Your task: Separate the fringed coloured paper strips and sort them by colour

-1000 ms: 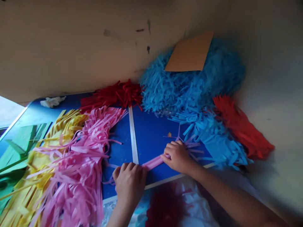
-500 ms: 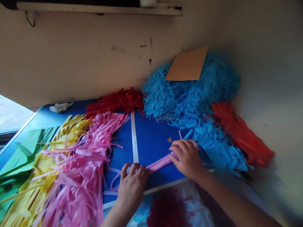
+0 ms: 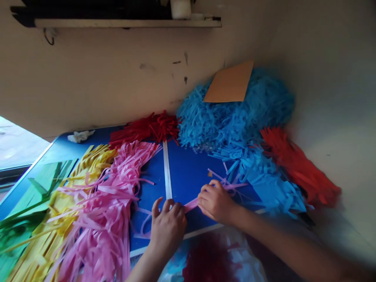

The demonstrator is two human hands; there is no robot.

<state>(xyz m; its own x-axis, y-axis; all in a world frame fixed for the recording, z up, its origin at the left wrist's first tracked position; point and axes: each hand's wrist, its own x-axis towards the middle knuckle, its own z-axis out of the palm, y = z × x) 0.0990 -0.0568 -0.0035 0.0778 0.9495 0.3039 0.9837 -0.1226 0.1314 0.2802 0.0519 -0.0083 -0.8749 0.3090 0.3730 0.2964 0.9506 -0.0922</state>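
Note:
A folded pink paper strip with loose fringe ends lies on the blue table near its front edge. My left hand presses on the strip's left end, fingers curled, thumb raised. My right hand is closed on the strip's middle, pinching it close to the left hand. Thin pink fringe pieces fan out past the right hand toward the blue paper pile.
A heap of pink fringe lies left, with yellow fringe and green paper beyond. Dark red fringe, orange-red fringe and a brown card sit by the walls. A shelf hangs above.
My right hand has slid left along the pink strip toward my left hand, uncovering the fringe ends. My left hand stayed in place. The view tilted up slightly.

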